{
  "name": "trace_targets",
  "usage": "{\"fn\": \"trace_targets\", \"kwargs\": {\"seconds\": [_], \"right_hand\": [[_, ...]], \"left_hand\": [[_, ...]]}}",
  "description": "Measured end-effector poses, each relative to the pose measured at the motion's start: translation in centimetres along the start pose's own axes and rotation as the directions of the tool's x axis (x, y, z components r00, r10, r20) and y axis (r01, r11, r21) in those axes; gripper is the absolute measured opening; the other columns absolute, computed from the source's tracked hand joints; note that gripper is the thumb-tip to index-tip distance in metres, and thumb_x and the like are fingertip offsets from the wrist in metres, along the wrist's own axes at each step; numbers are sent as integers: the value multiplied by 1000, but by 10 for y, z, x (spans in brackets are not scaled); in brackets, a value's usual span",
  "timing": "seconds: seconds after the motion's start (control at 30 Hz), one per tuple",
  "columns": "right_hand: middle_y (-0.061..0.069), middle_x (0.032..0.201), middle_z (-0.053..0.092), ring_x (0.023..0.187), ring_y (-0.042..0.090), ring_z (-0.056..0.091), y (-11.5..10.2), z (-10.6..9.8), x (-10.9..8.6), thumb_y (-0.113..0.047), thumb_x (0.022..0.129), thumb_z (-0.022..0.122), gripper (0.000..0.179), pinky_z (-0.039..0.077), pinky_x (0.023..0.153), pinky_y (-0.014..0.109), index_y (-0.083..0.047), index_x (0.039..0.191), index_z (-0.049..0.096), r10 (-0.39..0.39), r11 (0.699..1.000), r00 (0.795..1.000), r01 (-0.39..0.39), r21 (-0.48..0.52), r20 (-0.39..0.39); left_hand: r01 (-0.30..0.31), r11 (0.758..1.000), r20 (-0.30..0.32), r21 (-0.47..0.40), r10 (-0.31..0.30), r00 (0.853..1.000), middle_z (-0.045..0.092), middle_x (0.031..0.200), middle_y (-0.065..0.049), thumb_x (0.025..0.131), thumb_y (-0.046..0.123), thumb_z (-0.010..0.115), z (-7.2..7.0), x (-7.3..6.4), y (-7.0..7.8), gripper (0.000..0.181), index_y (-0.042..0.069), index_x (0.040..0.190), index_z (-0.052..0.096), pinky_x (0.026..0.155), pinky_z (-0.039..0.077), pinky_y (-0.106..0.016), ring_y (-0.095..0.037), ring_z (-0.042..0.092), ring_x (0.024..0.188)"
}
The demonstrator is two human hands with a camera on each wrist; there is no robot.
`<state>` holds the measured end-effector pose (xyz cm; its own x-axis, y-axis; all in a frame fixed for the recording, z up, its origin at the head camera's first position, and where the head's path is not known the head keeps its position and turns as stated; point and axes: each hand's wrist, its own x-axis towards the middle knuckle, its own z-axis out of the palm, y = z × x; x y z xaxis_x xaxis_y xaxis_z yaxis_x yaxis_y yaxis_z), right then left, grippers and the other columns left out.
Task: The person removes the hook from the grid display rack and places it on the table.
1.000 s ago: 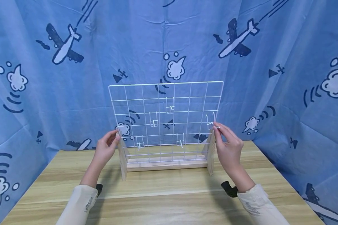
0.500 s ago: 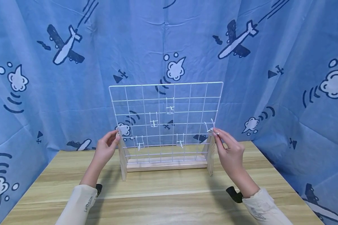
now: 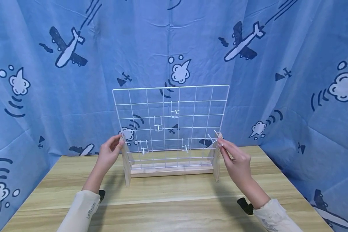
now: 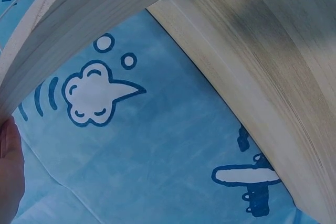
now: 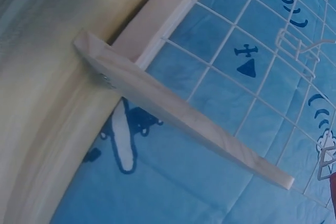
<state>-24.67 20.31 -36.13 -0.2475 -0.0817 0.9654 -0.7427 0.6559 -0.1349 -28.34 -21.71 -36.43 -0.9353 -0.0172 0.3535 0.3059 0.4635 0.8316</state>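
My forearms [image 3: 93, 180] angle inward, reaching ahead; my left hand [image 3: 109, 150] grips, my right hand [image 3: 236, 159] pinches, well apart.

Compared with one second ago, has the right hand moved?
Yes, downward: judged against the wire grid in the head view, the right hand is lower.

I see the wooden stand [image 3: 171, 172] on the tabletop [image 3: 174, 206] before the curtain [image 3: 150, 48], four hooks [image 3: 158, 127] on its wire grid [image 3: 171, 128], left hand [image 3: 109, 151] and right hand [image 3: 236, 161] either side.

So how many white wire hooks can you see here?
5: on the wire grid, one hook upper middle, one left of centre, one lower left, one lower right; the fifth hook is pinched in the right hand.
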Motion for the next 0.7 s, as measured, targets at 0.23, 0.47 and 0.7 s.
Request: {"fn": "trace_targets", "kwargs": {"seconds": [0.23, 0.47, 0.7], "right_hand": [[17, 103, 71, 89, 33, 69, 2, 1, -8, 23, 64, 73, 47, 46, 89, 12, 3, 106, 72, -43, 999, 998, 42, 35, 54], [16, 108, 70, 89, 37, 68, 3, 3, -17, -9, 95, 60, 21, 44, 92, 13, 4, 108, 71, -74, 996, 990, 67, 63, 117], [17, 108, 70, 91, 36, 68, 3, 4, -23, -16, 98, 57, 26, 43, 94, 13, 5, 106, 71, -86, 995, 980, 78, 56, 177]], "left_hand": [[1, 1000, 10, -16, -1, 1000, 55, 132, -21, 101, 24, 52, -1, 0, 0, 46, 1, 140, 46, 101, 45, -41, -32, 52, 123], [1, 1000, 10, -22, -1, 1000, 54, 133, -21, 100, 23, 52, -1, 0, -1, 45, 2, 140, 46, 102, 44, -40, -32, 51, 124], [-5, 1000, -1, -17, 5, 1000, 55, 131, -21, 101, 22, 52, 0, 2, -2, 44, 1, 138, 47, 101, 45, -40, -31, 53, 121]]}}
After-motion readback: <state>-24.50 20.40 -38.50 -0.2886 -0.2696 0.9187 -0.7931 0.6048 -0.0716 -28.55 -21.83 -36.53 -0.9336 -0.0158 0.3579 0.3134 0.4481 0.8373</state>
